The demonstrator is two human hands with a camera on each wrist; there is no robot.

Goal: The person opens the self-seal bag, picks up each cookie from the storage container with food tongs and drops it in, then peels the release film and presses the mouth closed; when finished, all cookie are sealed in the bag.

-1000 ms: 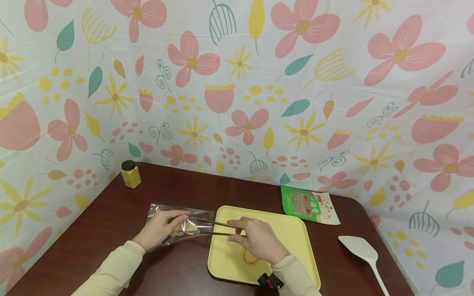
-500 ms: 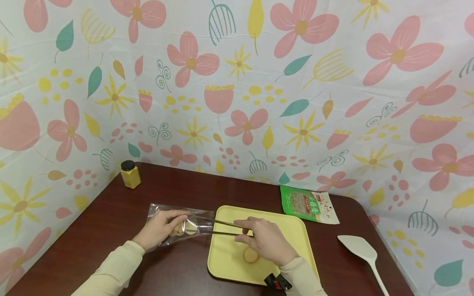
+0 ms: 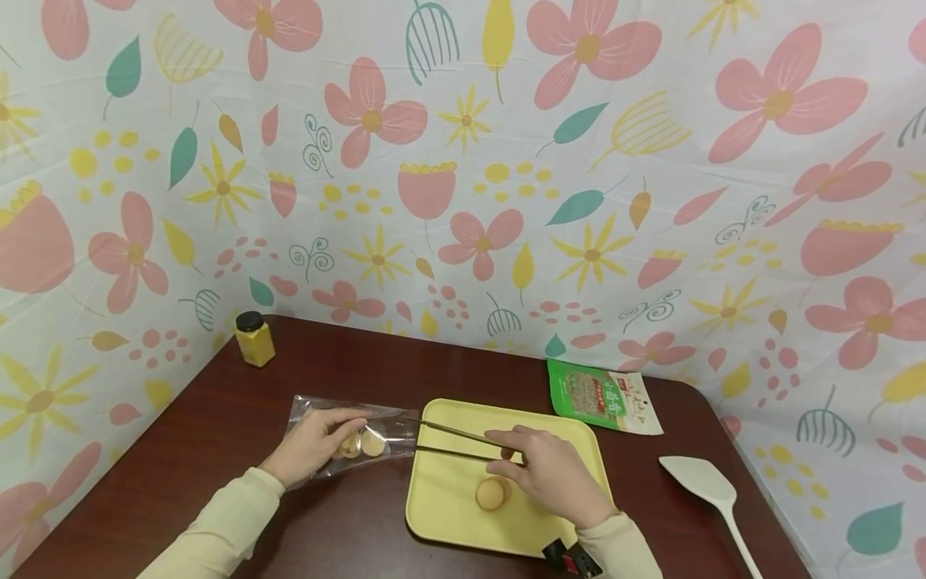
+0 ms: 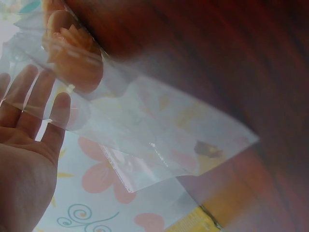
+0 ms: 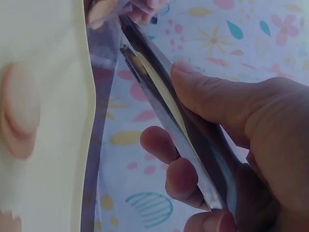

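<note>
1. Clear plastic bag lies on the table, its right end at the left edge of the yellow tray. Round biscuits are seen inside.
2. Bag film is pinched between thumb and forefinger of the left hand.
3. Metal tongs are gripped in the right hand; tips are parted at the bag's right end, nothing seen between them. Whether they are inside cannot be told.
4. Two overlapping biscuits are carried on the tray, toward its near edge.
5. Risk, as judged: film could be snagged by the toothed tips — bag then dragged, biscuits spilled over the tray's left edge.
6. Biscuits could be cracked if squeezed hard, or dropped if caught only by the rim.
</note>
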